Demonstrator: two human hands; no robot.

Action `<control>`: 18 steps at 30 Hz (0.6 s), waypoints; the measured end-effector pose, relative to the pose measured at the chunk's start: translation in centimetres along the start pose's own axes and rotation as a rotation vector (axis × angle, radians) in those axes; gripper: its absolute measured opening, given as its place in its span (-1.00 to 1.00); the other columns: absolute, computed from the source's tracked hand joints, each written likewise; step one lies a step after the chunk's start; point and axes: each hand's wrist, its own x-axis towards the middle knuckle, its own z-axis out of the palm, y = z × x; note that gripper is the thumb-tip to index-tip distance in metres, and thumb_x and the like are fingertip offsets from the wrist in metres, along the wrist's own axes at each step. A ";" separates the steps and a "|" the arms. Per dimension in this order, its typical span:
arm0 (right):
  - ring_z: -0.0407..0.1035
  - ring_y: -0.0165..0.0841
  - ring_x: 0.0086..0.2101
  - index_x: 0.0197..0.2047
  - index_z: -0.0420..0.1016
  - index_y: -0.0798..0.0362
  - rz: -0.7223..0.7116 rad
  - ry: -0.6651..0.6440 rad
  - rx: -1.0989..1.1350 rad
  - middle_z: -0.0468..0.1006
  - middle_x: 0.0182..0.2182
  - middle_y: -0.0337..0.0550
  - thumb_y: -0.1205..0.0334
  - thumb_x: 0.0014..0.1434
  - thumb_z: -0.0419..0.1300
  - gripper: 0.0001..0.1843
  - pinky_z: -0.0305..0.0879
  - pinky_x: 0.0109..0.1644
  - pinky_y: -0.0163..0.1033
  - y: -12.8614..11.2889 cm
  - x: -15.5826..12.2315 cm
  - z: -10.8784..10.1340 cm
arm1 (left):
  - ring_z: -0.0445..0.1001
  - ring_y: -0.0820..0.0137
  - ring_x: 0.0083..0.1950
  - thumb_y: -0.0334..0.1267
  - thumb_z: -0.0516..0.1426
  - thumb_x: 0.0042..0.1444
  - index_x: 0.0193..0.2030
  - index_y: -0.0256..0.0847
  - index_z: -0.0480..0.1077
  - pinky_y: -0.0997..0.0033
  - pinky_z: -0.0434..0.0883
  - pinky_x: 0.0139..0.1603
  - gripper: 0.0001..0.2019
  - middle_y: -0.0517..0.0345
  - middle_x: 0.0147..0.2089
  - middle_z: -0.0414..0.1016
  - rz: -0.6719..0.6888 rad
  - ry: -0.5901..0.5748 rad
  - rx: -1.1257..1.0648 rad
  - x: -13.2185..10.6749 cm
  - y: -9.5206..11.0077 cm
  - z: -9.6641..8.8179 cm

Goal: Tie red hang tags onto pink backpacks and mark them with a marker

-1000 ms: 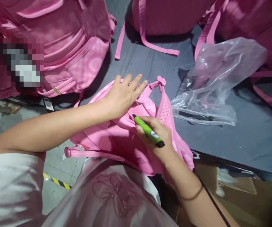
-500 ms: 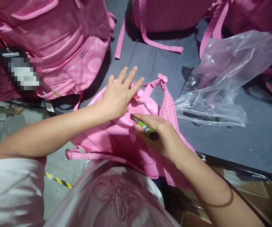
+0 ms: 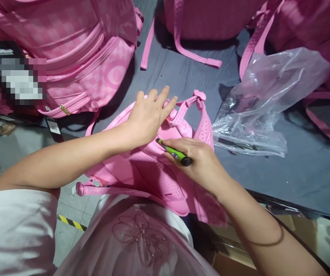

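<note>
A pink backpack (image 3: 150, 172) lies face down across the near edge of a dark table (image 3: 297, 168), its mesh back panel up. My left hand (image 3: 147, 117) rests flat on its top, fingers apart, by the carry handle (image 3: 190, 103). My right hand (image 3: 195, 159) is closed round a green marker pen (image 3: 172, 151). The pen's tip touches the backpack just below my left hand. One strap (image 3: 119, 189) runs along the bag's near side.
More pink backpacks crowd the table: one at the left (image 3: 75, 61) with a black hang tag (image 3: 12, 73), others at the back (image 3: 208, 19) and right (image 3: 311, 27). A crumpled clear plastic bag (image 3: 265, 103) lies right of my hands. Cardboard boxes (image 3: 268, 253) sit below.
My left hand's fingers lifted and spread, then settled back on the bag's top. My right hand rolled over the pen and moved it slightly left.
</note>
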 end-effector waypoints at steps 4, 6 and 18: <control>0.58 -0.19 -0.21 -0.06 0.61 0.00 0.010 -0.041 -0.066 0.67 -0.16 -0.08 0.18 0.32 0.15 -0.77 0.47 -0.10 -0.11 -0.1 0.4 0.0 | 0.08 -0.13 0.32 -0.13 0.18 0.12 0.49 -0.19 -0.09 -0.17 0.08 0.24 -0.16 -0.19 0.51 -0.14 -0.002 0.003 0.019 0.1 0.0 0.2; 0.58 -0.20 -0.25 -0.09 0.61 0.00 0.014 -0.059 -0.077 0.68 -0.21 -0.08 0.18 0.31 0.16 -0.78 0.47 -0.13 -0.11 -0.2 0.5 -0.1 | 0.08 -0.14 0.32 -0.13 0.19 0.12 0.49 -0.17 -0.11 -0.17 0.07 0.25 -0.14 -0.19 0.51 -0.14 0.003 0.004 0.022 0.1 0.0 0.2; 0.56 -0.16 -0.28 -0.11 0.63 -0.04 0.082 -0.039 -0.078 0.67 -0.29 -0.10 0.20 0.25 0.21 -0.81 0.43 -0.16 -0.13 -0.7 0.6 0.1 | 0.03 -0.20 0.34 -0.10 0.20 0.09 0.51 -0.16 -0.18 -0.22 0.05 0.26 -0.08 -0.21 0.49 -0.10 0.009 0.006 -0.001 0.1 0.1 0.1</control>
